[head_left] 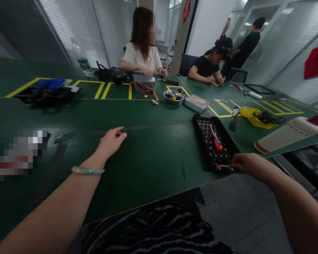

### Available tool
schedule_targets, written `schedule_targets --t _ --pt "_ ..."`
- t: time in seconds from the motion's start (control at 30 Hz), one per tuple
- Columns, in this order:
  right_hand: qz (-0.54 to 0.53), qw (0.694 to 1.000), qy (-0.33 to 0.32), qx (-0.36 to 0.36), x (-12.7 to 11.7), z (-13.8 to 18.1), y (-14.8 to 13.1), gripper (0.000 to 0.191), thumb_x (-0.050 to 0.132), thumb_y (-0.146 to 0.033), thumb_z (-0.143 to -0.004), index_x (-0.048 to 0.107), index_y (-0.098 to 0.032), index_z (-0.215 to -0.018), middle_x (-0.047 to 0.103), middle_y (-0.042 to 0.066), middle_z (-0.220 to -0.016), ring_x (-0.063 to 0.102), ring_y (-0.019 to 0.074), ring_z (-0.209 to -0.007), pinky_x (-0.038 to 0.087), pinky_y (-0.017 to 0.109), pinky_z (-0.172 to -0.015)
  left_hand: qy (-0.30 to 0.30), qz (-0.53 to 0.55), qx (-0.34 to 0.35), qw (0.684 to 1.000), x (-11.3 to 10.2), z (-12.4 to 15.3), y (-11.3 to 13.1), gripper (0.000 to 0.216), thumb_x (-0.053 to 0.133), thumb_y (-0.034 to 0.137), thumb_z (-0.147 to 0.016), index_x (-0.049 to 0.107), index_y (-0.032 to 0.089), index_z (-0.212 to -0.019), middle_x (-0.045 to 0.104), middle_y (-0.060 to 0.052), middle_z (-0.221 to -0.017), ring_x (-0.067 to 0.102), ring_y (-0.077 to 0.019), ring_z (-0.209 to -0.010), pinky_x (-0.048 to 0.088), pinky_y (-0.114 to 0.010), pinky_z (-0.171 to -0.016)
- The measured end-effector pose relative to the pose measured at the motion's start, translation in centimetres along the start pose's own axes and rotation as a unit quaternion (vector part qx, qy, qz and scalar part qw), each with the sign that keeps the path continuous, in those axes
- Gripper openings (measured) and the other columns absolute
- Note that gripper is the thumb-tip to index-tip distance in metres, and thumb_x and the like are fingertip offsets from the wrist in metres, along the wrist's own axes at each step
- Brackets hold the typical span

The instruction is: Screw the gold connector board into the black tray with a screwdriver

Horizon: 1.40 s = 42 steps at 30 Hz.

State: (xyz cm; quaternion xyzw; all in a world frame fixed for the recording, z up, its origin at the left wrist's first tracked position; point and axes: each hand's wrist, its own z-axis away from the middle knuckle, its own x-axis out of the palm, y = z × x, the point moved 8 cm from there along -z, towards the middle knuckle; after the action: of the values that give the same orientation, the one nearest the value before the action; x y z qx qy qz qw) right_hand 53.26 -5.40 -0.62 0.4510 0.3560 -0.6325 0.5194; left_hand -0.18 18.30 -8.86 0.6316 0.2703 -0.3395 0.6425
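My left hand (111,143) rests on or just above the green table (148,155), its fingers loosely stretched and nothing in them. A pale jade-like bangle (88,170) circles that wrist. At the near right corner of a black tray (205,155), my right hand (247,164) has its fingers closed and pointing down; what they grip is hidden. Beside those fingertips, a thin yellowish strip (224,167) lies along the tray's near end. Inside the tray is a red-and-black screwdriver (216,141), its shaft pointing away from me, among several small pieces in rows.
Beyond the tray are a metal bowl (173,97), a grey box (196,103) and a power supply with coloured wires (144,84). A white tumbler (286,135) and yellow bag (257,118) are at right. Another black tray (45,95) is at left. Two people sit opposite.
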Motion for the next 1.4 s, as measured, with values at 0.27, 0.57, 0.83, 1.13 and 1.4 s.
schedule_targets --t 0.27,0.57,0.83,1.13,1.4 --pt "0.002 0.998 0.061 -0.036 -1.8 -0.2 0.2 0.027 0.056 -0.029 -0.083 0.074 -0.025 -0.103 0.075 0.006 -0.103 0.071 0.0222 -0.087 0.054 0.033 -0.077 0.002 -0.002 -0.001 1.0 -0.1 0.1 0.1 0.063 0.051 0.056 -0.091 0.05 0.027 -0.147 0.063 -0.008 -0.124 0.064 -0.0254 -0.098 0.052 -0.037 -0.079" --pt "-0.003 0.993 0.024 -0.113 -0.8 0.1 -2.9 0.024 0.056 -0.039 -0.09 0.076 -0.028 -0.092 0.07 0.004 -0.102 0.068 0.0185 -0.088 0.053 0.032 -0.079 0.006 -0.005 0.012 1.0 0.2 -0.3 -0.1 0.062 0.053 0.055 -0.09 0.052 0.026 -0.145 0.064 -0.007 -0.122 0.064 -0.0232 -0.096 0.052 -0.037 -0.084" --pt "0.008 0.992 0.011 -0.129 -0.5 0.8 -4.7 0.021 0.052 -0.033 -0.091 0.072 -0.026 -0.09 0.071 0.003 -0.095 0.068 0.019 -0.084 0.05 0.031 -0.073 0.0 -0.013 0.014 1.0 0.1 -0.1 0.2 0.062 0.053 0.055 -0.09 0.053 0.026 -0.144 0.064 -0.007 -0.122 0.064 -0.0242 -0.094 0.052 -0.039 -0.082" --pt "0.008 0.991 0.023 -0.128 -0.3 0.2 -4.2 0.034 0.042 -0.042 -0.096 0.07 -0.024 -0.092 0.07 0.006 -0.102 0.067 0.0209 -0.091 0.05 0.035 -0.083 -0.001 -0.01 0.014 1.0 0.1 -0.1 0.1 0.062 0.053 0.054 -0.09 0.052 0.026 -0.145 0.063 -0.008 -0.122 0.064 -0.0244 -0.094 0.052 -0.04 -0.082" --pt "0.018 0.999 0.038 0.02 -0.2 -0.2 0.1 0.04 0.05 -0.051 -0.092 0.076 -0.022 -0.083 0.075 0.008 -0.082 0.069 0.024 -0.077 0.048 0.033 -0.067 0.005 -0.013 0.02 1.0 0.1 -0.1 0.2 0.061 0.053 0.055 -0.09 0.054 0.026 -0.143 0.063 -0.008 -0.121 0.064 -0.0245 -0.095 0.052 -0.039 -0.082"
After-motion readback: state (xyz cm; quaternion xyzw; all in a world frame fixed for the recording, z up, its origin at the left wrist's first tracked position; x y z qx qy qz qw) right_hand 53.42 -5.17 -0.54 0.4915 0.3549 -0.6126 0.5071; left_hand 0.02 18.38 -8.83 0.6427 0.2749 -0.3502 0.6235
